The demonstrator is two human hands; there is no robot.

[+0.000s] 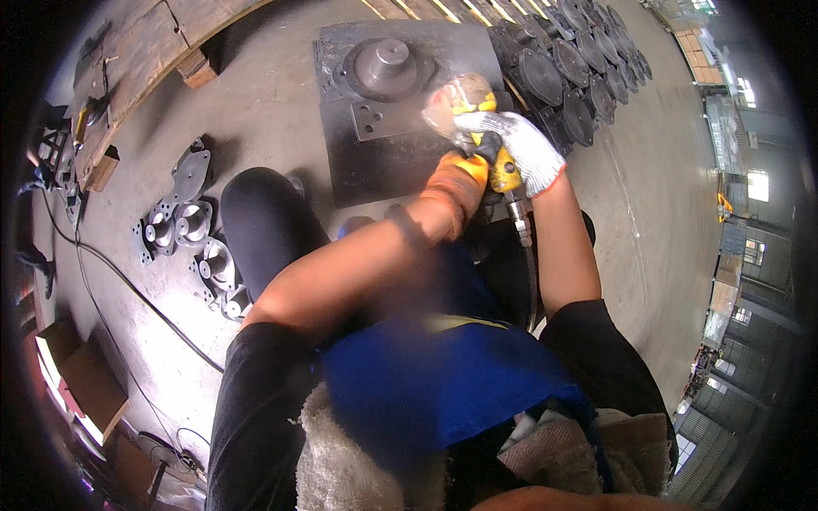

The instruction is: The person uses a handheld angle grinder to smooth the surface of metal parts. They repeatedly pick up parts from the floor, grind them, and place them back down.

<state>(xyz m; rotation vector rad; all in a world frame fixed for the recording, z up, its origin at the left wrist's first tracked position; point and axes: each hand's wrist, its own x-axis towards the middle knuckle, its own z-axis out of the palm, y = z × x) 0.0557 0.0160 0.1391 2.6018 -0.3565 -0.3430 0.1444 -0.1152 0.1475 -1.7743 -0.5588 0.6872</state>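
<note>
A yellow air grinder [505, 173] is held in both my hands over a dark steel plate [358, 175]. My right hand [527, 151], in a white knit glove, is closed round its body from the right. My left hand [460, 183], in an orange and yellow glove, grips it from the near left side. The grinder's front end is blurred, beside a flat steel block with holes [394, 121]. I cannot tell whether it touches the block. Behind the block, a round flanged part with a central boss [385, 68] sits on the plate. An air hose [532, 277] trails from the tool toward me.
Many dark flanged castings [573, 64] lie in rows at the far right. Several similar metal parts [192, 220] rest on the floor left of my knee. Cables [128, 281] cross the floor at left, below a wooden bench [149, 68]. Cardboard boxes [89, 383] stand lower left.
</note>
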